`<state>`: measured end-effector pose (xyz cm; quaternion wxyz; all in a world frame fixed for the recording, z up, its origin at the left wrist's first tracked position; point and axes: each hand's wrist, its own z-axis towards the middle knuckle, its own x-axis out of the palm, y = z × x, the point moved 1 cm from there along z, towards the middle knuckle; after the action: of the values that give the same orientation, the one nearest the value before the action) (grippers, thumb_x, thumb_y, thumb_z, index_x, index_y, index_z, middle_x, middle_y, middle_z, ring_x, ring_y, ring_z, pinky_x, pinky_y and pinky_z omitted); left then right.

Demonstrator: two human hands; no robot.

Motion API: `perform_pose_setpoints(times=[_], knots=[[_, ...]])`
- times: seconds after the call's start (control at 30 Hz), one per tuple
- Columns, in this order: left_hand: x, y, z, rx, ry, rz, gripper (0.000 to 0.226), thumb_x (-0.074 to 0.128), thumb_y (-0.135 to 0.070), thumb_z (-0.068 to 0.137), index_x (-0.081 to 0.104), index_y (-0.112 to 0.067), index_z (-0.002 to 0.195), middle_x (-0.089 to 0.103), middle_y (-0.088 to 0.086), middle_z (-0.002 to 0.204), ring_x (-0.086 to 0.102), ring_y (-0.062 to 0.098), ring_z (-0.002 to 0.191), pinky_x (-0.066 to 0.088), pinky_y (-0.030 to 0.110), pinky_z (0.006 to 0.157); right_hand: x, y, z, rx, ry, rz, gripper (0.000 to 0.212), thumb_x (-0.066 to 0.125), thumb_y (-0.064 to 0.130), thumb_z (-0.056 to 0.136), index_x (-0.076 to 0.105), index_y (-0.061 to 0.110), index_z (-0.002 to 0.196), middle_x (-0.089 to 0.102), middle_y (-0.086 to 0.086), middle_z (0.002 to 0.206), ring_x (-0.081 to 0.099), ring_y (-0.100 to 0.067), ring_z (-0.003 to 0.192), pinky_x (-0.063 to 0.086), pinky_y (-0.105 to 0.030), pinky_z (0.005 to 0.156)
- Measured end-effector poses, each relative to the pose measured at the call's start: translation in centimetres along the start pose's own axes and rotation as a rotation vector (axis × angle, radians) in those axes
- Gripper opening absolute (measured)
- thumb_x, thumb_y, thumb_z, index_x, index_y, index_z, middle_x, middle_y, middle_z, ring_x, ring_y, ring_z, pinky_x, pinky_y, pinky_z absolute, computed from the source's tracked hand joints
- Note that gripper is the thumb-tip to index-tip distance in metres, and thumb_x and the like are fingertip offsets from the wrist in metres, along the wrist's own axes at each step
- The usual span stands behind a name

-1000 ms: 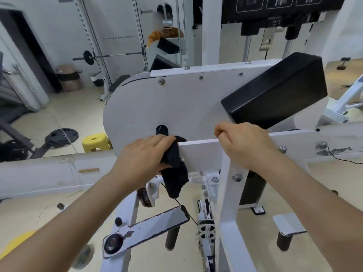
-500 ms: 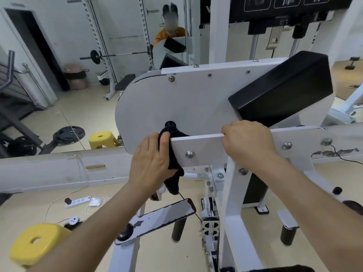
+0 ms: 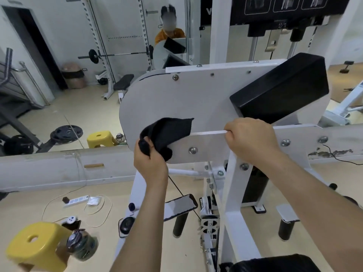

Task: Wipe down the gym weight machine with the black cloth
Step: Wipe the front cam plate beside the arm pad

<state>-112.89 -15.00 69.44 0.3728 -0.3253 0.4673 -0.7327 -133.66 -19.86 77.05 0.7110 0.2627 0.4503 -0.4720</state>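
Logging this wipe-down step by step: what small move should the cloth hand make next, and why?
Probably sweep the black cloth rightward along the white plate. The left hand grips it bunched at the plate's lower left, while the right hand steadies the edge.

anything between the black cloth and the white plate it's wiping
Nothing visible. The left hand holds the black cloth right against the white plate; the right hand grips the plate edge off to the side.

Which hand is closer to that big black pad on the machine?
The right hand. It grips the edge of the white plate just below the black pad. The left hand holds the black cloth further off, lower left.
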Motion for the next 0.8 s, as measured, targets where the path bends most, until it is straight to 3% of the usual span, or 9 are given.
perform_pose_setpoints(times=[0.13, 0.27, 0.33, 0.43, 0.5, 0.6, 0.7, 0.73, 0.8], knots=[[-4.2, 0.8, 2.7, -0.128, -0.002, 0.135, 0.014, 0.051, -0.008, 0.092, 0.063, -0.014, 0.097, 0.064, 0.0, 0.086, 0.061, 0.029, 0.091, 0.051, 0.041, 0.081, -0.1, 0.1, 0.1, 0.009, 0.01, -0.013, 0.028, 0.038, 0.024, 0.096, 0.065, 0.02, 0.088, 0.056, 0.002, 0.074, 0.053, -0.018, 0.065, 0.039, -0.028, 0.058], [-4.7, -1.9, 3.9, 0.153, 0.03, 0.217, 0.027, 0.057, -0.005, 0.091, 0.065, -0.014, 0.115, 0.064, -0.004, 0.106, 0.059, 0.016, 0.101, 0.047, 0.018, 0.091, 0.0, 0.3, -0.1, 0.036, -0.008, -0.026, 0.03, 0.038, 0.025, 0.096, 0.067, 0.02, 0.088, 0.056, 0.002, 0.071, 0.052, -0.017, 0.063, 0.045, -0.029, 0.058], [-2.4, -2.1, 2.3, 0.33, 0.251, 0.289, 0.034, 0.052, -0.009, 0.093, 0.061, -0.014, 0.125, 0.062, -0.001, 0.125, 0.054, 0.017, 0.12, 0.038, 0.028, 0.108, 0.0, 0.4, 0.2, 0.038, -0.006, -0.034, 0.031, 0.038, 0.025, 0.096, 0.067, 0.02, 0.088, 0.055, 0.002, 0.071, 0.052, -0.017, 0.063, 0.048, -0.031, 0.059], [-0.8, -0.6, -0.9, 0.476, 0.368, 0.483, 0.058, 0.039, 0.003, 0.082, 0.047, -0.006, 0.139, 0.046, 0.009, 0.146, 0.034, 0.023, 0.14, 0.018, 0.046, 0.118, 0.3, 0.5, -0.2, 0.048, -0.047, -0.033, 0.026, 0.044, 0.024, 0.094, 0.069, 0.021, 0.098, 0.064, 0.001, 0.09, 0.06, -0.018, 0.086, 0.05, -0.036, 0.087], [-1.7, 0.0, -1.9, 0.579, 0.375, 0.52, 0.064, 0.032, 0.004, 0.08, 0.042, -0.004, 0.143, 0.04, 0.008, 0.151, 0.028, 0.021, 0.143, 0.02, 0.046, 0.119, 0.4, 1.3, -1.5, 0.051, -0.154, 0.013, 0.035, 0.056, 0.016, 0.085, 0.064, 0.017, 0.119, 0.06, -0.007, 0.125, 0.05, -0.026, 0.125, 0.029, -0.047, 0.113], [-3.9, -1.3, -1.8, 0.525, 0.456, 0.427, 0.066, 0.044, 0.009, 0.08, 0.048, -0.015, 0.141, 0.046, -0.009, 0.144, 0.04, 0.008, 0.135, 0.04, 0.032, 0.107, 0.0, 4.9, -5.1, -0.117, -0.114, 0.231, 0.071, 0.062, 0.012, 0.076, 0.04, 0.017, 0.144, 0.035, -0.01, 0.152, 0.027, -0.024, 0.143, 0.018, -0.046, 0.117], [-4.7, -6.6, -2.0, 0.195, 0.577, 0.195, 0.027, 0.06, -0.012, 0.094, 0.068, -0.029, 0.113, 0.071, -0.024, 0.093, 0.066, 0.001, 0.088, 0.051, 0.017, 0.07, -1.4, 8.6, -7.1, -0.153, 0.075, 0.76, 0.081, 0.059, 0.03, 0.09, 0.007, 0.041, 0.151, -0.002, 0.018, 0.16, 0.001, 0.001, 0.146, 0.012, -0.025, 0.117], [-4.5, -8.3, -2.5, 0.083, 0.653, 0.072, 0.015, 0.06, -0.022, 0.093, 0.07, -0.031, 0.1, 0.071, -0.02, 0.08, 0.067, 0.0, 0.077, 0.05, 0.014, 0.062, -1.8, 9.1, -7.4, -0.088, 0.087, 0.934, 0.081, 0.059, 0.032, 0.091, 0.005, 0.05, 0.148, -0.003, 0.027, 0.157, 0.003, 0.006, 0.144, 0.017, -0.024, 0.117], [-3.7, -11.3, -4.1, -0.069, 0.807, -0.078, 0.015, 0.056, -0.037, 0.085, 0.068, -0.03, 0.087, 0.068, -0.014, 0.072, 0.065, 0.002, 0.07, 0.048, 0.013, 0.056, -2.3, 8.7, -8.0, 0.028, -0.031, 1.152, 0.076, 0.064, 0.023, 0.088, 0.02, 0.055, 0.141, 0.022, 0.026, 0.15, 0.027, 0.004, 0.138, 0.037, -0.025, 0.109]])
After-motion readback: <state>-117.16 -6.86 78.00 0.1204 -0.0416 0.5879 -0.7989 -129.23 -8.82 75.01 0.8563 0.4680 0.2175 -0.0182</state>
